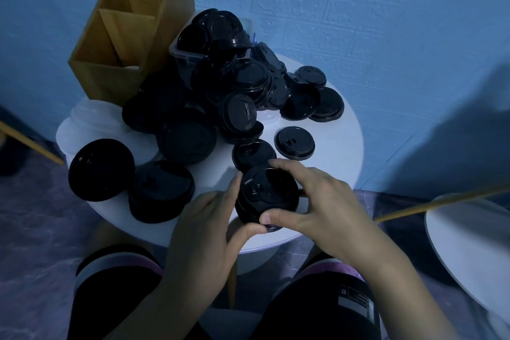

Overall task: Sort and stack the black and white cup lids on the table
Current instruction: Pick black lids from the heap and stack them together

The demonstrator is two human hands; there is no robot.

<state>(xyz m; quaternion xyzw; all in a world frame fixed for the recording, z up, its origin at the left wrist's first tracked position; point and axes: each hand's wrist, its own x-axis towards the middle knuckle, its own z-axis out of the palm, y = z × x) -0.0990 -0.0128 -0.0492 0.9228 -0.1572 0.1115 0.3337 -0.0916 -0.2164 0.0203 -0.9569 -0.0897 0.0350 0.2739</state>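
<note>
Head: lid stack (267, 194) upright, tops up

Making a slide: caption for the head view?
Left hand and right hand grip a stack of black lids at the white table, loose lid heap behind.

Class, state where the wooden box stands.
Head view: the wooden box stands at the far-left edge of the table, beside the clear tub of black lids.

Seems a plain room in a home: small round white worktop (336, 146), blue embossed wall (358, 8) just behind it, marbled purple floor (36, 229) beneath it, cardboard divider box (110, 36) on its far-left edge, another white table (469, 243) to its right
</note>
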